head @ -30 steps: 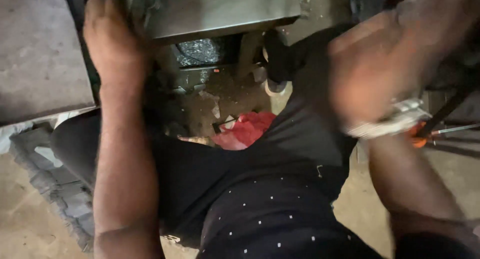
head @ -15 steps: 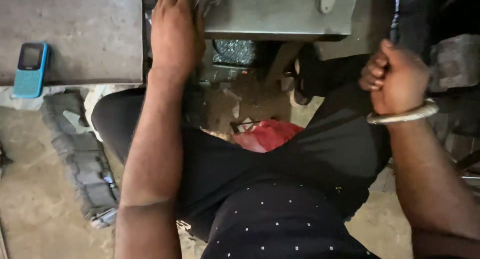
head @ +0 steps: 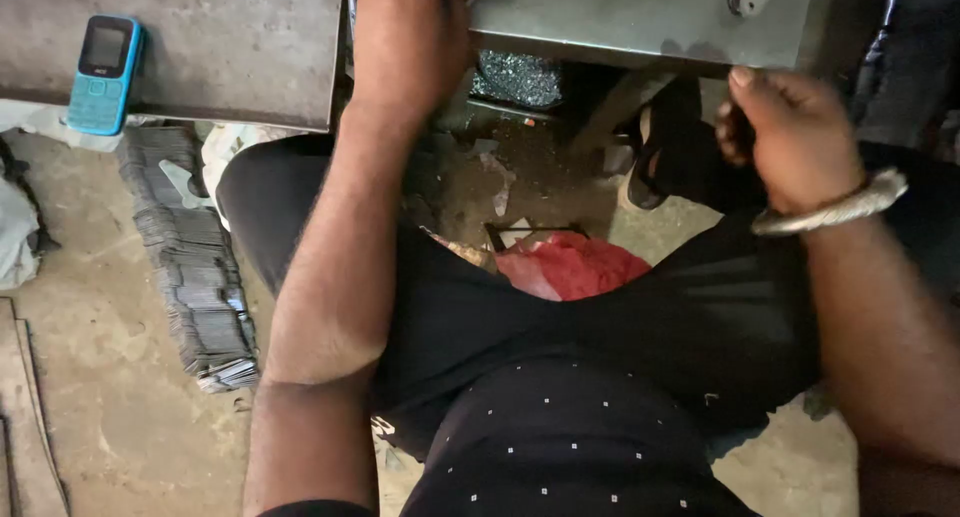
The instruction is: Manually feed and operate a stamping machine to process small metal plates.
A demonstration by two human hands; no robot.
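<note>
Dusty concrete floor [head: 120,407] fills the lower left; our left hand [head: 410,37] presses the grey metal box [head: 640,17] at top, finger state hidden; our right hand [head: 790,137] at upper right has fingers curled together, holding nothing visible.

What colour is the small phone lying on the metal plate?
The phone is light blue with a dark screen, seen clearly in the head view.

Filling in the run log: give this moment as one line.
left hand: flat on grey metal box | right hand: fist, apart from box | blue phone: on metal plate
</note>
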